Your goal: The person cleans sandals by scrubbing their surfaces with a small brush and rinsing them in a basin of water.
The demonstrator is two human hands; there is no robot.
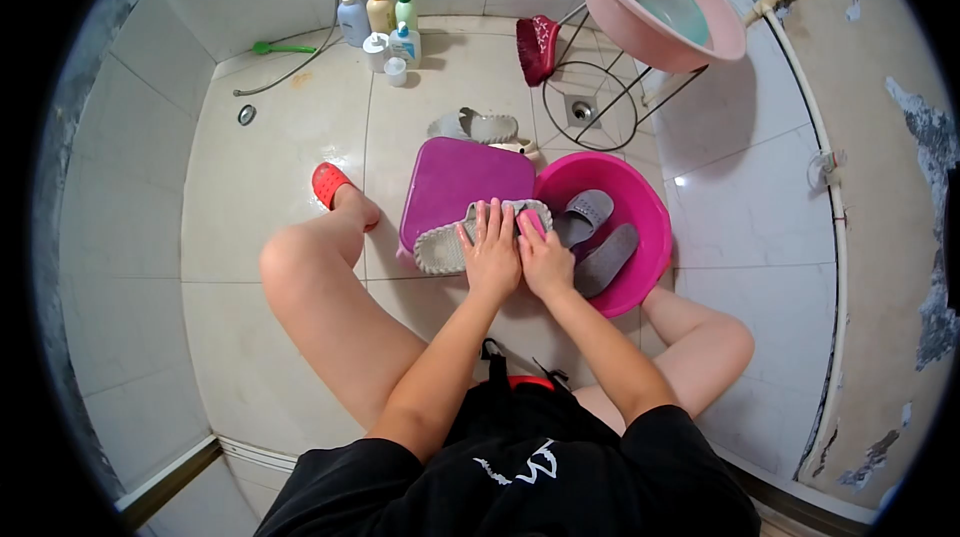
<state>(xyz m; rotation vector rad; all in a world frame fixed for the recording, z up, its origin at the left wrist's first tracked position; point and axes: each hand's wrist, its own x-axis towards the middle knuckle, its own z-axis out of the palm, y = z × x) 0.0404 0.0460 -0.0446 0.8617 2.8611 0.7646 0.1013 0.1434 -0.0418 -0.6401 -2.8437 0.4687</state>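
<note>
A light grey slipper lies sideways on top of a purple stool. My left hand rests flat on the slipper's middle, fingers stretched out and slightly spread. In my right hand is a pink scrubbing brush, held against the slipper's right end; its bristles are hidden. Right of the stool, a bright pink basin holds a grey slipper with a perforated strap and a darker grey slipper. Behind the stool sits another grey slipper pair, partly covering a cream shoe.
Several pump bottles stand by the back wall, near a green brush and a hose. A wire stand bears a pale pink basin above a floor drain. A red shoe leans beside it.
</note>
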